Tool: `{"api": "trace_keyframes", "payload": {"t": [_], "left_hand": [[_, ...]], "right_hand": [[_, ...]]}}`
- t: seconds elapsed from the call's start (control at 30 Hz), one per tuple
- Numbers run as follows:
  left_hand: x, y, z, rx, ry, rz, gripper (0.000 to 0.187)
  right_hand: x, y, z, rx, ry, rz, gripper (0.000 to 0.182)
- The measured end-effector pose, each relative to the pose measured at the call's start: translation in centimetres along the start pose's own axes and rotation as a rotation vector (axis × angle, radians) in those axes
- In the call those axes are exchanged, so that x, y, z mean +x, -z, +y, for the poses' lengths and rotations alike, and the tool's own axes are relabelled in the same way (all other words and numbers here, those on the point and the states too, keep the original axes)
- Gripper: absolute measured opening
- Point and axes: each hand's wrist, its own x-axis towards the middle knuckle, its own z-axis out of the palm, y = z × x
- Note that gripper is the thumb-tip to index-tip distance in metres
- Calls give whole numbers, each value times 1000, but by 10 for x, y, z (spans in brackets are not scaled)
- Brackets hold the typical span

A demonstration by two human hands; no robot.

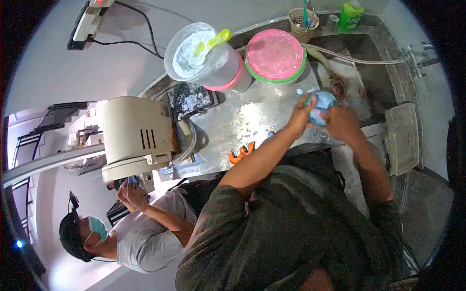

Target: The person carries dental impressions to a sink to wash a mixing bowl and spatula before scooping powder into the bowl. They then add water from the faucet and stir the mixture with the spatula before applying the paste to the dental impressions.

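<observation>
A light blue, rounded, bowl-like piece [326, 100] is held over the edge where the metal counter meets the sink. My left hand [306, 112] is wrapped round its left side, thumb on top. My right hand [342, 123] is closed against its right side; whatever lies inside those fingers is hidden. A small pale blob shows just left of the blue piece. Orange curved pieces [241, 153] lie on the counter near my left forearm.
A tub of white powder [175, 54] holds a green scoop [211, 42]. Beside it stands a pink-lidded bucket [274, 54]. The sink [376, 77] has a hose [357, 59]. A cream machine [136, 131] stands left, with a masked co-worker [145, 233] beyond.
</observation>
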Motion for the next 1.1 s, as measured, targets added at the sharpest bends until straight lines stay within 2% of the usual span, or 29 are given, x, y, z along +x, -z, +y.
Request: {"api": "trace_keyframes", "payload": {"t": [0.03, 0.07, 0.17, 0.2, 0.23, 0.3, 0.37, 0.43, 0.47, 0.53, 0.57, 0.6, 0.67, 0.7, 0.77, 0.9, 0.97, 1.0, 1.1], "left_hand": [[-7, -3, -1, -20, 60, -11, 67], [-6, -2, 4, -93, 56, 18, 66], [5, 10, 12, -146, 0, 46, 67], [7, 12, 10, -125, -45, 38, 69], [5, 11, 4, -130, -40, 36, 69], [-5, 7, 4, 29, 87, -23, 68], [2, 11, 3, -77, 67, 1, 66], [7, 17, 15, -136, -68, 61, 73], [10, 18, 4, -108, -43, 98, 73], [3, 14, -5, -41, -7, 14, 69], [1, 16, -8, -2, 14, -8, 71], [-11, 12, 10, -66, 76, -16, 73], [4, 22, 5, -185, 25, 59, 73], [9, 23, 6, -134, -60, 74, 77], [10, 20, 2, 9, -38, 81, 76], [5, 17, -3, 46, -57, 25, 76], [12, 21, 3, -182, -74, 67, 75], [13, 19, 0, -185, -69, 62, 75], [8, 14, -12, 50, -45, 74, 69]], "right_hand": [[5, 6, 3, 77, -81, -28, 34], [10, 10, 12, 75, -80, 92, 32], [8, -14, 6, -48, -61, 105, 32], [-6, -15, 0, -33, 129, 142, 35], [-5, -9, 1, -36, 126, 135, 35], [11, 6, 3, 64, -65, -30, 33], [14, 4, 14, 41, -25, 58, 33], [11, -24, 11, 54, -102, 160, 36], [-7, -6, -14, 106, -20, 136, 36], [1, -18, -2, 36, 67, 193, 33], [6, -6, 2, 130, -37, 109, 31], [20, -6, 20, 112, -13, 88, 32], [12, 3, 7, 111, -24, 153, 34], [8, -10, 2, 125, 13, 148, 34], [2, -30, 4, 42, 52, 189, 36], [23, -11, 28, -35, 136, 138, 32], [16, -18, 20, 134, 9, 168, 35], [10, -26, 12, 45, 40, 176, 37], [12, -18, 20, -42, 86, 168, 38]]}}
